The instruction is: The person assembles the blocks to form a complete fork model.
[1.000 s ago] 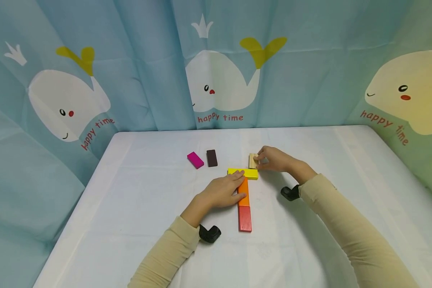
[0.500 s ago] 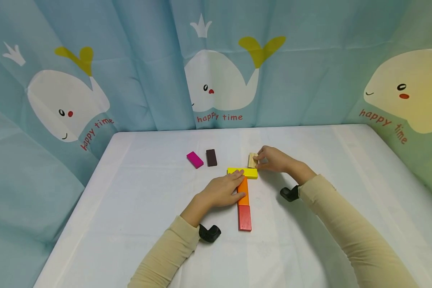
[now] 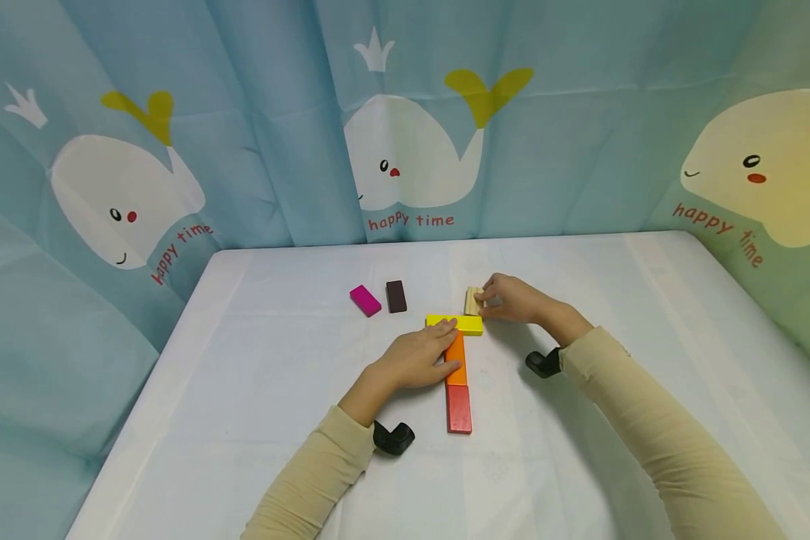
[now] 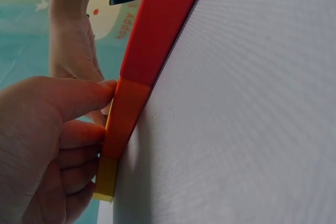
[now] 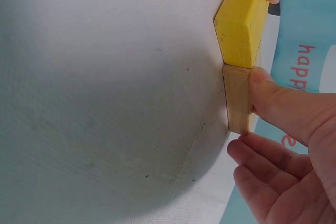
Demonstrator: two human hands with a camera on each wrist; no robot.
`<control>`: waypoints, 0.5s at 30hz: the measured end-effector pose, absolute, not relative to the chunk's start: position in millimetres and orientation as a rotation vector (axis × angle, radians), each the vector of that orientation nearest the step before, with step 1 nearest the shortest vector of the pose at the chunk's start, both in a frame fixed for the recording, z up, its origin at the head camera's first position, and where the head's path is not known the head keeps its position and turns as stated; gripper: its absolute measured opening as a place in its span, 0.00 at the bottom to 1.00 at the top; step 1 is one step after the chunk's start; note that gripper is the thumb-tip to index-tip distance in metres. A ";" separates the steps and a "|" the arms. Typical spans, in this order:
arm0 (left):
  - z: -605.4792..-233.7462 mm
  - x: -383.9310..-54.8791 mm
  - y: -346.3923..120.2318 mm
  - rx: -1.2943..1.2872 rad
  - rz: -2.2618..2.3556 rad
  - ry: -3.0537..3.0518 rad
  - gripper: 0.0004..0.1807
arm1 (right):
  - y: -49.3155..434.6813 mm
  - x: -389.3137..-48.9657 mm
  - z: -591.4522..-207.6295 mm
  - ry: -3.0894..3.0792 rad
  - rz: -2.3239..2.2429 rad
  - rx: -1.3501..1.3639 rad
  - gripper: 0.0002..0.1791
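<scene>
On the white table a red block (image 3: 459, 409), an orange block (image 3: 456, 360) and a crosswise yellow block (image 3: 471, 325) lie end to end in a T shape. My left hand (image 3: 412, 360) rests on the orange and yellow blocks with its fingers extended; its thumb touches the orange block in the left wrist view. Beyond the yellow block's right end lies a plain wooden block (image 3: 472, 301), its near end against the yellow one (image 5: 244, 30). My right hand (image 3: 516, 298) pinches this wooden block (image 5: 238, 100) between thumb and fingers, thumb at the end by the yellow block.
A magenta block (image 3: 365, 301) lies at an angle left of a dark brown block (image 3: 396, 296), both farther back on the table (image 3: 277, 352). Behind the table hangs a blue curtain (image 3: 283, 135) with whale prints. Black wrist devices (image 3: 394, 439) sit at both cuffs.
</scene>
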State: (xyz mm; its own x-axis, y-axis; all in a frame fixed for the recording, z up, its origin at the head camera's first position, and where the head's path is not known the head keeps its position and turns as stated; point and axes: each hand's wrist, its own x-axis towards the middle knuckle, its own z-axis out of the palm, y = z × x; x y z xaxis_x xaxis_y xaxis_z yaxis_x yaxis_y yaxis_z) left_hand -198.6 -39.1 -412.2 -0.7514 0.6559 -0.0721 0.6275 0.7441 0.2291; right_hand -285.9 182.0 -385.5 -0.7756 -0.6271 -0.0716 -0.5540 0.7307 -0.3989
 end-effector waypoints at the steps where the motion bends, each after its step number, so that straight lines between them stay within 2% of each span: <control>1: -412.1 -198.7 -39.1 1.033 0.288 2.793 0.32 | 181.9 -285.7 -385.4 2.734 -0.529 -0.947 0.20; 15: -413.1 -199.6 -38.7 1.036 0.282 2.797 0.32 | 182.6 -285.9 -384.7 2.731 -0.538 -0.980 0.21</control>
